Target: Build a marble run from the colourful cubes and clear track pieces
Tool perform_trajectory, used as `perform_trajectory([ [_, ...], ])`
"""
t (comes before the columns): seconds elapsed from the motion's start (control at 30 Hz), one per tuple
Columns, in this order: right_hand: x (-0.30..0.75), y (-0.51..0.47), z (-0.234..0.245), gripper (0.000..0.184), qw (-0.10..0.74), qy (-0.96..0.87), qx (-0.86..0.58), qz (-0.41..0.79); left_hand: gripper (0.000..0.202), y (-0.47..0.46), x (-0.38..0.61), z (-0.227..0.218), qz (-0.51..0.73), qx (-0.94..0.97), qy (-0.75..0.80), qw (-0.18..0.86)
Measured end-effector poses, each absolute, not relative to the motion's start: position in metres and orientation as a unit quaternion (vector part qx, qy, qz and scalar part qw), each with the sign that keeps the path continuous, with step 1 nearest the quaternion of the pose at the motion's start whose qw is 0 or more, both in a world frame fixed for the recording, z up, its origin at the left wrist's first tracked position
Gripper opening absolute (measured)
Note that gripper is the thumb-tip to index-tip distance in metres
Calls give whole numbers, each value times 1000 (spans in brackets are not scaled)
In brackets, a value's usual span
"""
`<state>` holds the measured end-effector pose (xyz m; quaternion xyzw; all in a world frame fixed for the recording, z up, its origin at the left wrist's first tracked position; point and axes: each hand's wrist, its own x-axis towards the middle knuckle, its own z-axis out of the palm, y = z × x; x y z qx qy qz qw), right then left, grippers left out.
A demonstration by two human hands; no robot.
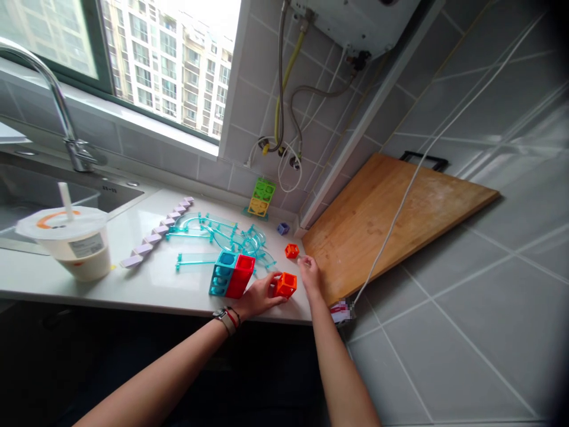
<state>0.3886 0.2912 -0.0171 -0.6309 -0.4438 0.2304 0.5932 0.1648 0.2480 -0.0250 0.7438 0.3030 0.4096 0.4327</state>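
My left hand (260, 296) grips an orange hollow cube (285, 284) resting on the white countertop (146, 279), close to the front edge. Just left of it stands a block of joined red and blue cubes (232, 274). My right hand (310, 274) lies a little to the right, fingers curled near a second, smaller orange cube (291, 251); whether it holds anything is unclear. Clear teal track pieces (222, 237) lie spread behind the cubes. A row of pale purple tiles (157, 232) runs diagonally to the left.
A wooden cutting board (391, 213) leans against the tiled wall at right, with a white cable across it. A lidded drink cup with a straw (71, 240) stands at left beside the sink and tap (66, 118). A green and yellow piece (261, 198) and a small purple cube (283, 228) sit by the wall.
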Motion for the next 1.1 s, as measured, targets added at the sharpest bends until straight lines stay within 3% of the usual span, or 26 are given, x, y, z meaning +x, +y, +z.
perform_trajectory([
  [0.2,378,355,-3,64,586,-447,-639,220,40,242,161,-13,395,753,317,420],
  [0.47,375,317,-1,54,626,-405,-601,289,36,241,159,-9,397,755,313,417],
  [0.73,351,203,-9,50,747,-310,-436,395,40,247,162,-19,403,755,283,433],
  [1.1,340,190,26,52,731,-418,-399,363,41,245,161,-10,397,765,279,423],
])
